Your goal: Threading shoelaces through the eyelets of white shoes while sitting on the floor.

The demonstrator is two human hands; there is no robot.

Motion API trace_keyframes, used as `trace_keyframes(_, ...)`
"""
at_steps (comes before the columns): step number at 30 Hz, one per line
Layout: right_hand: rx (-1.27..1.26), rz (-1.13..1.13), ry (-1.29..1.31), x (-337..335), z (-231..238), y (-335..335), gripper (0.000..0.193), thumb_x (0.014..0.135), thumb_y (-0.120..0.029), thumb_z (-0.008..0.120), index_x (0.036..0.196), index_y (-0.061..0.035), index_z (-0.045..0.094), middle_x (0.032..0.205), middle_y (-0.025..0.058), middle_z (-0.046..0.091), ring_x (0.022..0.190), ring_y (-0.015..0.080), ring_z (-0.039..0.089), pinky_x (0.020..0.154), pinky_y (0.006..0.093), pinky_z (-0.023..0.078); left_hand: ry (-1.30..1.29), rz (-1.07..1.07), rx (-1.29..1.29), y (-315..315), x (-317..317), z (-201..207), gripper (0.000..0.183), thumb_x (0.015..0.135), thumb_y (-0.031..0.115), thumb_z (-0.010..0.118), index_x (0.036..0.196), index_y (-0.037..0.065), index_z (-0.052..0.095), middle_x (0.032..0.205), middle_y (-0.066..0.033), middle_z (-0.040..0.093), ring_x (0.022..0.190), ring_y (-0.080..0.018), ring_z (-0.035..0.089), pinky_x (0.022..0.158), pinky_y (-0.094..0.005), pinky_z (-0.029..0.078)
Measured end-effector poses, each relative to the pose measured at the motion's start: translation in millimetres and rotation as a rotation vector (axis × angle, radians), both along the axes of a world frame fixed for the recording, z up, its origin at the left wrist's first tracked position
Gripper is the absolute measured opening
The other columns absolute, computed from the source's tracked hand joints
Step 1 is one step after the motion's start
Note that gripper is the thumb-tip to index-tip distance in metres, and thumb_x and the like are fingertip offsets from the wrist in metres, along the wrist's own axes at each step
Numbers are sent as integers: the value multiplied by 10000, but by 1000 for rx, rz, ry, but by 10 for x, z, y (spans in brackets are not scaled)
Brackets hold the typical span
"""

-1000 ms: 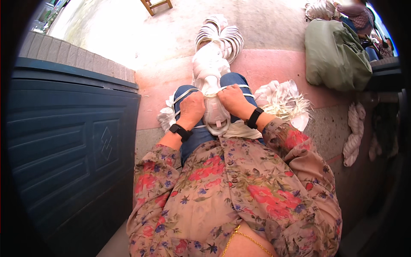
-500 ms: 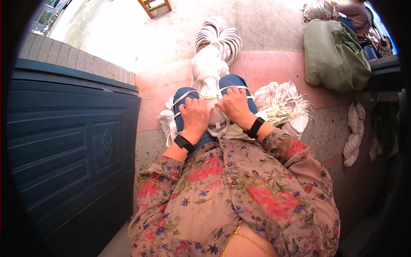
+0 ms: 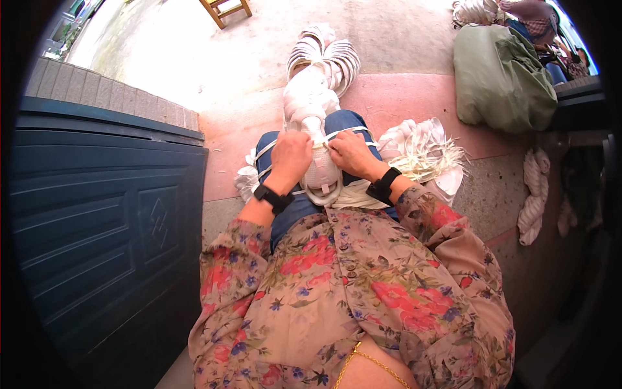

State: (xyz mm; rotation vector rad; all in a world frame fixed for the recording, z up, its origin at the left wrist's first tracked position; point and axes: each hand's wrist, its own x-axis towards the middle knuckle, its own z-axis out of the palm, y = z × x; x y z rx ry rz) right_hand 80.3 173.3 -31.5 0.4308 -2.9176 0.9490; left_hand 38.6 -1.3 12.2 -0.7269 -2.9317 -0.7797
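Note:
A white shoe upper (image 3: 322, 174) lies between my knees, its pinkish heel tab toward me. My left hand (image 3: 291, 157) is closed at its left edge, with the fingertips pinched on a white shoelace. On the upper's right edge my right hand (image 3: 353, 155) is also closed, thumb and fingertips together by the lacing; a lace end there is partly hidden. Loose white lace (image 3: 355, 130) stretches across both jeans-covered knees. Beyond the upper, a long row of nested white shoe uppers (image 3: 343, 63) runs away from me.
Right of my knees sits a pile of white uppers with cream laces (image 3: 421, 155); more white pieces (image 3: 247, 183) lie at the left. A blue door (image 3: 103, 214) stands left, a green sack (image 3: 502, 78) far right. Beyond are a wooden stool (image 3: 227, 10) and another person (image 3: 534, 23).
Both hands have curled tighter beside the upper; the left has come up and closed in over its edge. The whole view has shifted slightly.

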Motion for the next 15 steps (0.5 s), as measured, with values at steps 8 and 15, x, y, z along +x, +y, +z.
trace_keyframes(8,-46,36,127,3,18,-54,80,711,-77,531,785,-57,555,734,104,563,755,278,544,669,386,425,-145,-131,-188,249,-200,-181,146,717,165,599,742,23,620,797,-164,596,787,-323,561,676,-406,462)
trace_keyframes(15,-39,125,128,-10,57,-59,115,689,-36,508,798,-54,541,699,103,557,721,272,556,664,374,454,-128,-230,-284,291,-262,-169,136,728,159,576,757,29,600,801,-185,593,788,-337,574,675,-421,462)
